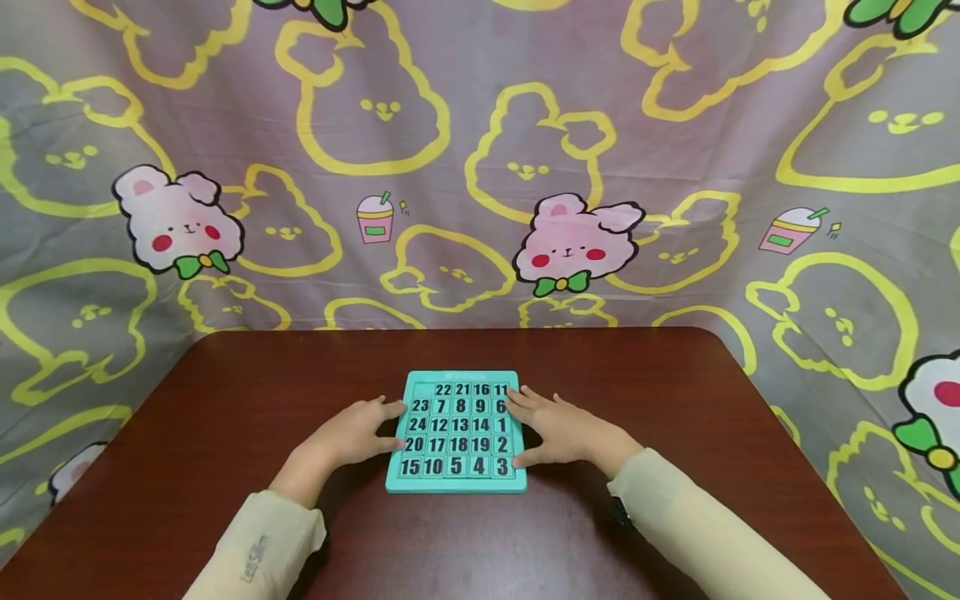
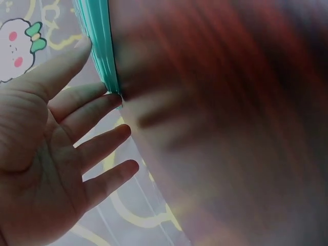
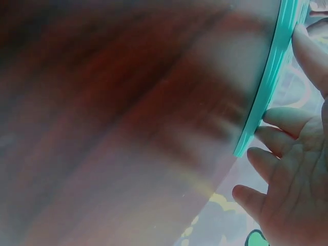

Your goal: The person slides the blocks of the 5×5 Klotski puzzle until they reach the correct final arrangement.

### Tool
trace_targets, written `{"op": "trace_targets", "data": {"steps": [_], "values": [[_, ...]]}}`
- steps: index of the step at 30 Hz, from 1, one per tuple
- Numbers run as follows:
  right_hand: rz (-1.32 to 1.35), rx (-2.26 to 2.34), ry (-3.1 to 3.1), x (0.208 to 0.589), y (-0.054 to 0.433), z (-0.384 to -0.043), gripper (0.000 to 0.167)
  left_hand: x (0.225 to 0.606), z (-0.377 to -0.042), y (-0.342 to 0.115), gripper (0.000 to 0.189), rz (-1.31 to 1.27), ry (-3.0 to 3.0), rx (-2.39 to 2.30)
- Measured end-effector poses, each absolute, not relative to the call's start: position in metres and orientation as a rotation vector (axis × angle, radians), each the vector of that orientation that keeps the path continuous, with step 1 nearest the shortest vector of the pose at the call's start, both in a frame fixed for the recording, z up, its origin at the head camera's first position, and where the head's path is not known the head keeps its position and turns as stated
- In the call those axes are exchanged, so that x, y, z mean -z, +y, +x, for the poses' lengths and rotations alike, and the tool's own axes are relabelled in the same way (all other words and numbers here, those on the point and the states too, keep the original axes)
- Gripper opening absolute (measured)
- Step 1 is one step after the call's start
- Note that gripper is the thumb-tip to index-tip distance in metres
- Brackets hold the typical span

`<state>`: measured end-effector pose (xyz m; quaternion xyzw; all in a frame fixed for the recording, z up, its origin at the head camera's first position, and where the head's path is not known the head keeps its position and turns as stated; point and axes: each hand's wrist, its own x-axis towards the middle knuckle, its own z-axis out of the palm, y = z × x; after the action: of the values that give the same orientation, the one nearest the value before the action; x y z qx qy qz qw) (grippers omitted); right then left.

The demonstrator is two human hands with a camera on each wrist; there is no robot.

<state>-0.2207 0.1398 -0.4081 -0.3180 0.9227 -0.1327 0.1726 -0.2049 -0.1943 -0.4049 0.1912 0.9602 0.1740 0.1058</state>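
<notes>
A turquoise number sliding puzzle (image 1: 456,485) lies flat on the table, its rows of tiles showing black numbers and a gap in the top left corner. At its left edge my left hand (image 1: 360,432) touches the frame with the thumb and fingertips, the thumb near tile 20. My right hand (image 1: 561,430) is at the opposite edge, thumb near tile 3 and fingertips by tiles 11 and 6. In the left wrist view, the extended fingers (image 2: 95,110) meet the puzzle's side (image 2: 100,41). The right wrist view shows spread fingers (image 3: 279,141) along the other side (image 3: 266,84).
The dark reddish-brown table (image 1: 637,367) has rounded far corners and a glossy surface. Behind it and on both sides hangs a cloth (image 1: 450,200) printed with yellow outlines, white bunnies and pink cups. Pale sleeves (image 1: 258,542) cover both forearms.
</notes>
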Motion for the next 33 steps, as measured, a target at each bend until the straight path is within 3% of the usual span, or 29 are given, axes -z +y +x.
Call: {"op": "trace_targets", "data": {"steps": [33], "values": [[-0.951,0.369,2.653,0.411,0.202,-0.179,0.095,0.399,-0.17,-0.138,0.06,0.693,2.866,-0.385]]}}
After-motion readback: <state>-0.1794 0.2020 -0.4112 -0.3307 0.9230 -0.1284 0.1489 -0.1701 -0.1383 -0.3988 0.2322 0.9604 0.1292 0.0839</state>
